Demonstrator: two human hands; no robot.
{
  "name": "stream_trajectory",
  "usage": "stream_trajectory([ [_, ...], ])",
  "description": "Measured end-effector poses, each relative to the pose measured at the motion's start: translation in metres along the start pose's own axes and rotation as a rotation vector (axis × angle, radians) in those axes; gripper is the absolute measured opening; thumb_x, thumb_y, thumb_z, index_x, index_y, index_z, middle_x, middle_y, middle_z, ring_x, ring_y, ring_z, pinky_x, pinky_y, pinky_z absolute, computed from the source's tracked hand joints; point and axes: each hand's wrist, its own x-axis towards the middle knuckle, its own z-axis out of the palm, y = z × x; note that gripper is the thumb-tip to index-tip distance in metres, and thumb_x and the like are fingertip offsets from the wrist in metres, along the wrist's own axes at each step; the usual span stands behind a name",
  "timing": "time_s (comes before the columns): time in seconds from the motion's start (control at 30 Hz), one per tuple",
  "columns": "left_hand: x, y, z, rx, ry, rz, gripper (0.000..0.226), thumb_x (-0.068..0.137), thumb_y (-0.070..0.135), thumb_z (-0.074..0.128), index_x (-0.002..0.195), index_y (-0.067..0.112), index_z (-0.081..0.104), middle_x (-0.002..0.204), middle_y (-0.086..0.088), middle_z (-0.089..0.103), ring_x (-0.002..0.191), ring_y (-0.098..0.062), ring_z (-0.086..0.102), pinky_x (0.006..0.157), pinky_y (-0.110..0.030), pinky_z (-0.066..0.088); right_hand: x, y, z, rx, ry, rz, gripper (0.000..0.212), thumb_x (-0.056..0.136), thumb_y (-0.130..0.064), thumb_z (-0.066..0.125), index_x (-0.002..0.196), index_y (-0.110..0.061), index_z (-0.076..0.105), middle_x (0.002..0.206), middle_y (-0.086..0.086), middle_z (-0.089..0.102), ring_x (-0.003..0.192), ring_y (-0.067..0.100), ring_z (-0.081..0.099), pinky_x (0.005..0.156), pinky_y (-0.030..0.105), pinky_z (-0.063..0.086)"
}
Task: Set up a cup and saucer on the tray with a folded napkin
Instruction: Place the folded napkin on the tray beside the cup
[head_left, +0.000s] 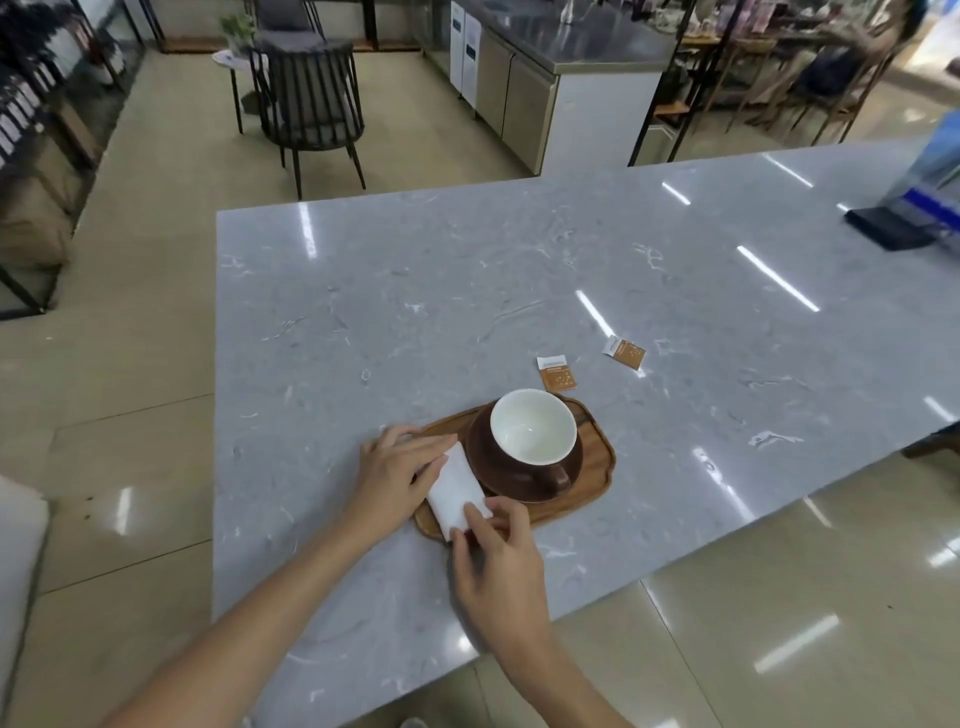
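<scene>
A wooden tray (597, 467) lies on the grey marble table. On it stands a brown saucer (480, 447) with a brown cup (535, 434), white inside, handle toward me. A white folded napkin (458, 491) lies on the tray's left part, beside the saucer. My left hand (397, 475) rests on the napkin's far left edge, fingers on it. My right hand (498, 561) pinches the napkin's near end between thumb and fingers.
Two small orange-and-white sachets (557, 373) (624, 352) lie on the table (415, 291) beyond the tray. A dark flat object (891, 228) sits at the far right. A black chair (309, 104) and a steel counter (561, 67) stand on the floor beyond.
</scene>
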Motion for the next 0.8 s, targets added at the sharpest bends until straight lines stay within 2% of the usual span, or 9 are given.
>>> stream_trajectory([
  [0.07,0.000,-0.002,0.002,0.018,0.002,0.013,0.044,0.094,0.042,0.043,0.124,0.028,0.073,0.121,0.016,0.073,0.123,-0.022,0.058,0.095,-0.043,0.041,-0.002,0.000,0.003,-0.012,-0.001,0.002,0.033,0.094,-0.037,0.061,0.122,-0.020,0.067,0.132,0.000,0.046,0.097,0.010,0.060,0.077,0.010,0.046],
  [0.2,0.005,-0.006,0.006,0.013,0.003,0.011,0.045,0.095,0.043,0.042,0.126,0.028,0.071,0.121,0.015,0.073,0.127,-0.023,0.057,0.097,-0.043,0.039,0.001,-0.001,0.004,-0.044,-0.020,-0.005,0.040,0.091,-0.034,0.070,0.127,-0.017,0.066,0.134,0.005,0.049,0.096,0.008,0.057,0.078,0.008,0.044],
  [0.43,0.015,-0.017,0.013,-0.041,-0.036,0.012,0.035,0.100,0.028,0.059,0.134,0.031,0.065,0.133,0.018,0.065,0.135,-0.019,0.049,0.105,-0.038,0.037,0.008,-0.003,0.009,-0.060,0.015,-0.017,0.039,0.092,-0.029,0.071,0.129,-0.015,0.065,0.133,0.007,0.049,0.098,0.013,0.057,0.077,0.017,0.053],
  [0.5,0.013,-0.019,0.014,-0.059,-0.046,0.012,0.036,0.101,0.028,0.058,0.136,0.031,0.063,0.137,0.018,0.063,0.138,-0.018,0.046,0.110,-0.040,0.039,0.009,-0.002,0.008,-0.038,0.013,-0.012,0.041,0.091,-0.029,0.071,0.130,-0.018,0.064,0.134,0.004,0.047,0.098,0.008,0.053,0.078,0.014,0.052],
  [0.6,0.011,-0.020,0.013,-0.113,-0.059,0.031,0.040,0.101,0.023,0.057,0.141,0.026,0.059,0.145,0.010,0.058,0.143,-0.021,0.042,0.116,-0.040,0.038,0.008,-0.002,-0.001,-0.013,-0.003,-0.014,0.042,0.090,-0.035,0.070,0.130,-0.025,0.061,0.137,-0.004,0.043,0.098,-0.003,0.045,0.078,0.004,0.042],
  [0.7,0.012,-0.017,0.008,-0.157,-0.079,0.042,0.045,0.100,0.019,0.057,0.145,0.021,0.054,0.151,0.005,0.051,0.148,-0.020,0.035,0.121,-0.035,0.031,0.009,-0.002,-0.020,0.019,0.004,-0.057,0.036,0.091,-0.038,0.068,0.126,-0.029,0.063,0.136,-0.007,0.044,0.097,-0.001,0.050,0.072,0.010,0.050],
  [0.8,0.020,-0.017,-0.001,-0.165,-0.074,0.031,0.045,0.101,0.021,0.056,0.146,0.023,0.052,0.154,0.006,0.047,0.149,-0.017,0.032,0.120,-0.032,0.030,0.021,-0.001,-0.046,0.080,0.037,-0.111,0.025,0.093,-0.029,0.067,0.118,-0.029,0.071,0.131,-0.007,0.050,0.096,0.005,0.061,0.069,0.016,0.057],
])
